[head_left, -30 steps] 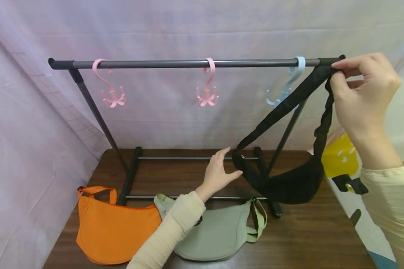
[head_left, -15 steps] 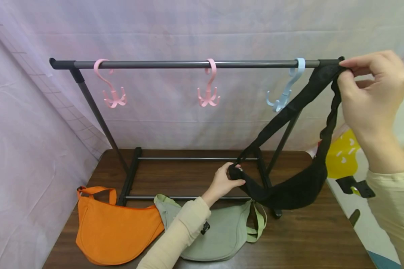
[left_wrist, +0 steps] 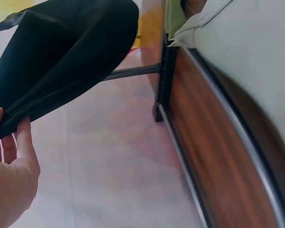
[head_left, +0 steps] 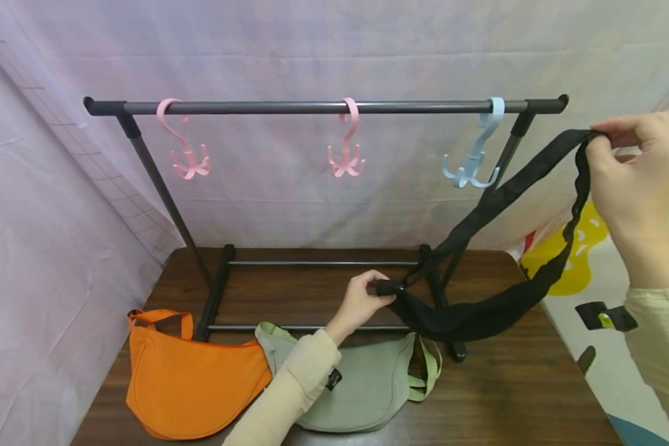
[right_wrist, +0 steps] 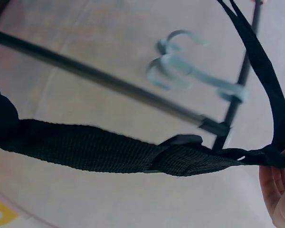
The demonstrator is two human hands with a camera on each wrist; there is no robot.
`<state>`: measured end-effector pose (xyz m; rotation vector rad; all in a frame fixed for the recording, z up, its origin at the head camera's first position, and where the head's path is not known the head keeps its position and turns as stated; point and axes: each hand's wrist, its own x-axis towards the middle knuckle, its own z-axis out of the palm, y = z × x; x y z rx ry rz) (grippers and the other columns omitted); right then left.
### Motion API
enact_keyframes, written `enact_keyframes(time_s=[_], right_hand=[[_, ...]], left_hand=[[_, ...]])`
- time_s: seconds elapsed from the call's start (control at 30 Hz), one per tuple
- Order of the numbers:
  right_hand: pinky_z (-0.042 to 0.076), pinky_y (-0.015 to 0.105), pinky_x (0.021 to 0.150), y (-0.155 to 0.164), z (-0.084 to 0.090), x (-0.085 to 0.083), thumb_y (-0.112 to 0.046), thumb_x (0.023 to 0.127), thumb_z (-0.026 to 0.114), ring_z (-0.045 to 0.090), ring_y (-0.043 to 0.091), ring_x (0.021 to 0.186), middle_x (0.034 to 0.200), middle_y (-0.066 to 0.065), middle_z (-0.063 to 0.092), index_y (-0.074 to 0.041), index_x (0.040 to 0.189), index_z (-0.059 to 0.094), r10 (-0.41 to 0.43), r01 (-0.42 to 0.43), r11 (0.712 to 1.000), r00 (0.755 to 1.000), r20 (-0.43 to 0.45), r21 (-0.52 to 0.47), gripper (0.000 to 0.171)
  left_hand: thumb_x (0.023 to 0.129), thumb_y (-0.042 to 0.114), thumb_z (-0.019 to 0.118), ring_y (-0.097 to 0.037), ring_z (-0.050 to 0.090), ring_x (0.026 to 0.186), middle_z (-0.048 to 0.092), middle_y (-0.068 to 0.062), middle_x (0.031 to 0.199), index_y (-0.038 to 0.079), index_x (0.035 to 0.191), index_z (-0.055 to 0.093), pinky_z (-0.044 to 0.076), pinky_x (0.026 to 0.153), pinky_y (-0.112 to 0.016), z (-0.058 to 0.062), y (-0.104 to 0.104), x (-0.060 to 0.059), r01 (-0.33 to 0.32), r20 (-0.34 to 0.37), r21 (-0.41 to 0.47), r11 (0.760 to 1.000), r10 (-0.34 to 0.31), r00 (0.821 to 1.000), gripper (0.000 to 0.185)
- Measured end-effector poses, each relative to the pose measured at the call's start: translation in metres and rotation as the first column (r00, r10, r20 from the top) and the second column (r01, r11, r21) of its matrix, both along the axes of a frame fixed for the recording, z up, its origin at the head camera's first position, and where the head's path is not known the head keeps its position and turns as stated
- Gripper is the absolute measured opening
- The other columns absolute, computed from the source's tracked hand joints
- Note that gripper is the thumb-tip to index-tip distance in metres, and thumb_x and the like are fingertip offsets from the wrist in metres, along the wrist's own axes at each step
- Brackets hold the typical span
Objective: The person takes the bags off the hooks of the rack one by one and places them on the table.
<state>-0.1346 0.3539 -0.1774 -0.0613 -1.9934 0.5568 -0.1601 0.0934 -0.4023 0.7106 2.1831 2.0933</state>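
In the head view, the right hand point(head_left: 635, 179) pinches the top of the strap point(head_left: 513, 192) of the black bag point(head_left: 468, 316) between thumb and curled fingers, to the right of the rack point(head_left: 323, 107) and a little below its bar. The left hand point(head_left: 359, 303) grips the left end of the bag with curled fingers, low, in front of the rack's base. The bag hangs between the two hands, above the table point(head_left: 507, 396) and not touching it. The blue hook point(head_left: 476, 155) hangs on the bar just left of the strap, apart from it. Two pink hooks point(head_left: 345, 139) hang further left. On the table lie an orange bag point(head_left: 192, 384) and a green bag point(head_left: 362, 387), which touch each other; the left sleeve crosses over the green one.

The left wrist view shows what the head view hides: the underside of the black bag point(left_wrist: 61, 52), with the fingers point(left_wrist: 23, 142) pressed against its folded edge. Here also the rack's foot, the table edge point(left_wrist: 204, 142) and part of the green bag point(left_wrist: 247, 47) are seen, but no hooks.

The right wrist view shows the woven texture of the strap point(right_wrist: 109, 152) closely, and its end held at the fingertips point(right_wrist: 275, 185) in the lower right corner. The blue hook point(right_wrist: 190, 76) is behind the strap, blurred. The rest of this hand is outside the picture.
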Motion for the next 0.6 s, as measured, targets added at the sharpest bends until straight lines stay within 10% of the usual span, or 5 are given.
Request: enact_keyframes(time_s=[0.6], right_hand=[[0.026,0.013,0.071,0.041,-0.054,-0.01,-0.011,0.086,0.049,0.031,-0.017,0.072,0.078,-0.024,0.034,0.009,0.098,0.064,-0.028,0.039,0.998,0.984,0.176,-0.057,0.027]], left_hand=[[0.073,-0.008,0.066,-0.008,0.059,0.077,0.06,-0.023,0.092,-0.011,0.088,0.059,0.052,0.067,-0.019,0.012,-0.023,0.006,-0.025,-0.062,0.009,1.0,0.025,0.998,0.017]])
